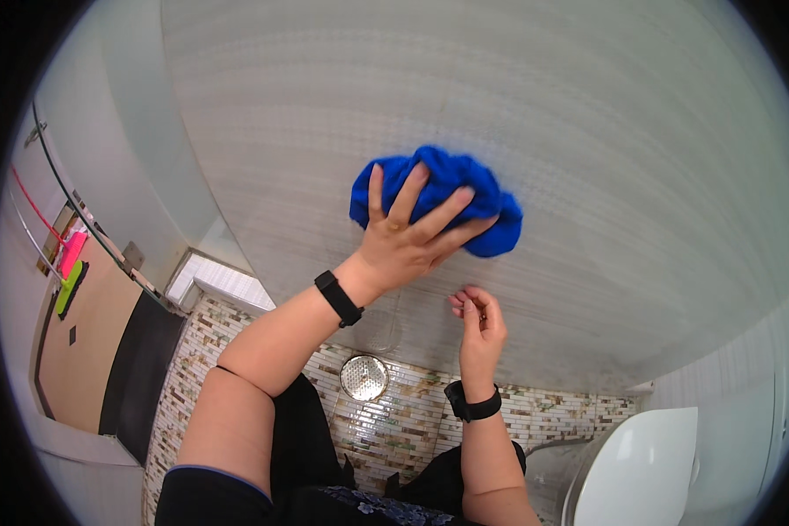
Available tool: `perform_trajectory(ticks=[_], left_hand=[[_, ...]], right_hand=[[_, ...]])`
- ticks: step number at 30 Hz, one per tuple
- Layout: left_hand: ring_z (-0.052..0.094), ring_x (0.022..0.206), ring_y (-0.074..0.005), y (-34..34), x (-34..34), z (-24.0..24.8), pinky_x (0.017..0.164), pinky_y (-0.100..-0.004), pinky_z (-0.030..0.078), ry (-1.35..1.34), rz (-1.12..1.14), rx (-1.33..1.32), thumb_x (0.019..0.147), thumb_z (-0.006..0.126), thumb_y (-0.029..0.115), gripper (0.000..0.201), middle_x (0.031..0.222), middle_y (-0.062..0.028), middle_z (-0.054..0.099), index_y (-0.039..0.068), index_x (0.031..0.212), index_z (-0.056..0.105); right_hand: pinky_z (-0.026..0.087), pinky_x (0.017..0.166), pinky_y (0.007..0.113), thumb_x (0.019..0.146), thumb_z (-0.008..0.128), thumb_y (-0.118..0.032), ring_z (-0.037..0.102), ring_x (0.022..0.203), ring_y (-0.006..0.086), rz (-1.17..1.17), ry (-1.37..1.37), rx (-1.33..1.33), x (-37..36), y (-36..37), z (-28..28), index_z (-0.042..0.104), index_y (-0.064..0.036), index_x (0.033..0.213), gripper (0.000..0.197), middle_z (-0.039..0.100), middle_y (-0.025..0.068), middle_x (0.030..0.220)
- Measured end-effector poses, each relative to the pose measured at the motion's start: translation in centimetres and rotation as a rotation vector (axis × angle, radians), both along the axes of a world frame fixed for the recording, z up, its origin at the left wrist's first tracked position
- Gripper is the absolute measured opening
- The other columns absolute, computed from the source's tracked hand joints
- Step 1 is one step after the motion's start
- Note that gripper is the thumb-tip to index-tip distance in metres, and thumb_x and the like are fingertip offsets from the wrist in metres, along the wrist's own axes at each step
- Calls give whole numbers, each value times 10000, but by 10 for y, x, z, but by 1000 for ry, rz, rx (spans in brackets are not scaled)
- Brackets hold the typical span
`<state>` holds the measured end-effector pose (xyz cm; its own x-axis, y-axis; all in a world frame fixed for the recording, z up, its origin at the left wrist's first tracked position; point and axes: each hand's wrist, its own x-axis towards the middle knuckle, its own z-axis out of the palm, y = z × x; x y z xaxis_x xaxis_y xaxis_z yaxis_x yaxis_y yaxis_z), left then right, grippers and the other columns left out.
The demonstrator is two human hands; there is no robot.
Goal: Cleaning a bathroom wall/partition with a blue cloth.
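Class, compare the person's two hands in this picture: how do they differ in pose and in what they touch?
The left hand is spread flat, pressing a blue cloth against the tiled wall; the right hand is loosely curled and holds nothing. The left hand sits higher, the right hand lower, nearer the body. Both wear a black wristband.

2 hands are seen: the left hand point(405, 238) and the right hand point(479, 326). 2 black wristbands are worn, 1 on the left wrist point(338, 298) and 1 on the right wrist point(472, 404). 1 blue cloth point(447, 188) is counted, 1 round floor drain point(364, 378), 1 white toilet point(644, 473) and 1 green brush point(69, 287).
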<state>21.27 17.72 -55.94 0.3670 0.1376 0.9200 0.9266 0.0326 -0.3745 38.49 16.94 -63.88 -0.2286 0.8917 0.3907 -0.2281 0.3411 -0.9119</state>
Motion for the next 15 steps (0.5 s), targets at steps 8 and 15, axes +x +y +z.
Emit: perform_trajectory(ticks=[8, 15], left_hand=[[219, 1326, -305, -27, -54, -114, 1077, -644, 89, 134, 91, -222, 785, 594, 381, 543, 1424, 87, 274, 504, 1285, 422], [183, 1366, -295, -45, -73, -118, 1096, -628, 78, 229, 138, -338, 771, 608, 351, 559, 1455, 127, 233, 511, 1278, 434]], right_hand=[[500, 787, 266, 941, 477, -38, 617, 915, 161, 21, -81, 4, -7, 3, -25, 556, 43, 1076, 176, 608, 99, 1016], [503, 783, 269, 940, 469, -27, 621, 910, 166, 57, -117, 5, -18, 0, -40, 559, 45, 1073, 176, 610, 99, 1005]])
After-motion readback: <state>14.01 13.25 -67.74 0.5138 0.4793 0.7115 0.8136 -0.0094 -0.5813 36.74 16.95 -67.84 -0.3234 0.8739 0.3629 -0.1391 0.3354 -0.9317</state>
